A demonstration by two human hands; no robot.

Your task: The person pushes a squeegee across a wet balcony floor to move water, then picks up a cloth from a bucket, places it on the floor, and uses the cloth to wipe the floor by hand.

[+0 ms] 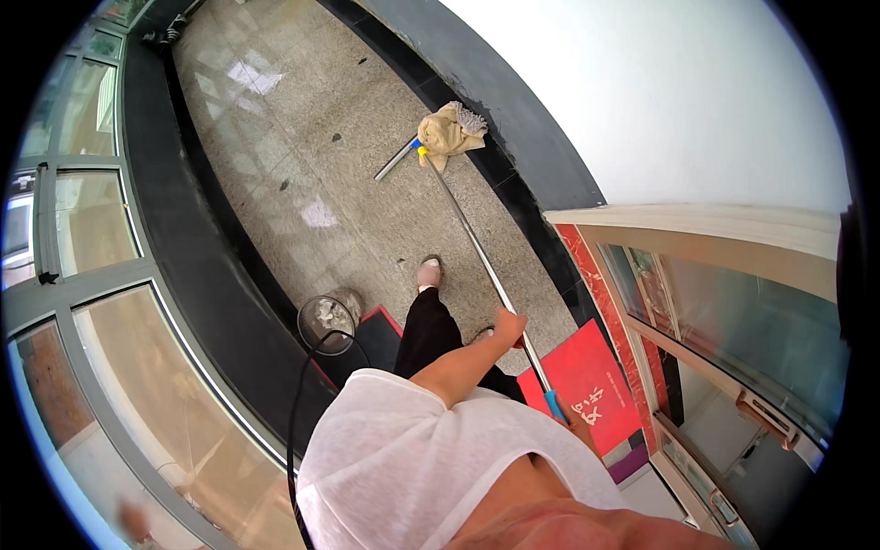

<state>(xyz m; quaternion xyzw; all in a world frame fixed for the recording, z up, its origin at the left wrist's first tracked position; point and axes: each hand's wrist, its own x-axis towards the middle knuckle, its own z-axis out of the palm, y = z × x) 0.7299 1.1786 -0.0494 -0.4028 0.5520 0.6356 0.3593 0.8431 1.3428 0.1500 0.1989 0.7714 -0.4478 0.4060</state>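
Note:
My left hand (509,326) grips the middle of a long metal pole (471,237). Lower down, my right hand (579,421) is closed around the end of the same pole at its blue grip (554,404), partly hidden by my shirt. At the far end, a yellow and blue joint (419,148) carries a metal crossbar (395,162). A beige cloth (447,130) with a greyish fringe is bunched over one side of this head. The cloth rests by the black border tiles along the right wall; part of the crossbar sticks out bare to the left.
Speckled stone floor (357,213) runs ahead between a dark ledge (185,234) under windows and the wall (467,62). A mesh wastebasket (300,323) holds crumpled paper. A red mat (612,371) bearing writing lies by the doorway (643,357). A black cable (294,405) hangs at my left.

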